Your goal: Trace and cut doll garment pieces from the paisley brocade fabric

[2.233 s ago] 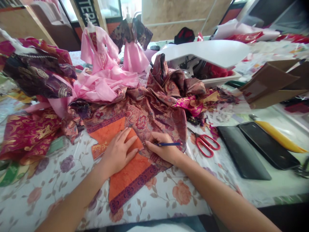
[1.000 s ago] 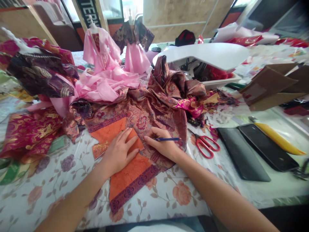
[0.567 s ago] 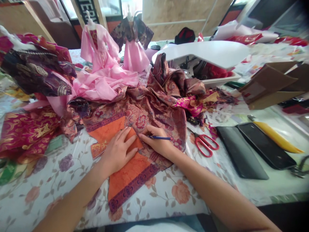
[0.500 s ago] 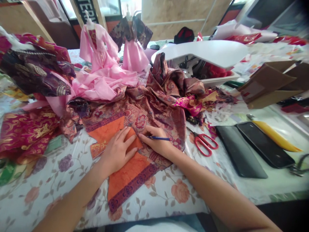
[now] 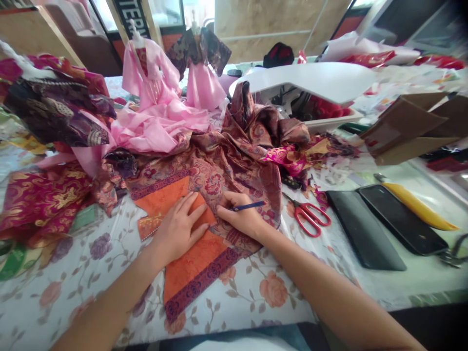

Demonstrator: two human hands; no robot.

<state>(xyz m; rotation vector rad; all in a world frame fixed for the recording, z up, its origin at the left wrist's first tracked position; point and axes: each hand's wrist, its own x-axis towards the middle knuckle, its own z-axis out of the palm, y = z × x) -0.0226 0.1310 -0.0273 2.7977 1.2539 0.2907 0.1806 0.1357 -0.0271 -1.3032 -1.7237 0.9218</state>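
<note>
An orange doll-sized garment [image 5: 193, 253] with purple patterned borders lies flat on a reddish-brown brocade cloth [image 5: 208, 180] and the floral table cover. Flat on the garment rests my left hand [image 5: 181, 222], fingers spread and pressing it down. Just right of the garment's edge, my right hand [image 5: 237, 212] is closed around a blue pen [image 5: 252, 206]. The pen's tip is hidden behind the fingers, so I cannot tell whether it touches the brocade. Red-handled scissors [image 5: 312, 217] lie to the right of that hand.
Beyond the scissors lie a dark flat case [image 5: 365, 229], a black phone [image 5: 404, 219] and a yellow tool [image 5: 420, 207]. Pink-dressed doll forms [image 5: 149, 78] stand at the back. A white lidded box [image 5: 303, 80] and a cardboard box [image 5: 409, 126] sit behind, among fabric scraps.
My right hand with the pen has shifted slightly to the right, away from the garment's edge, and the pen is tilted more. My left hand stays in place.
</note>
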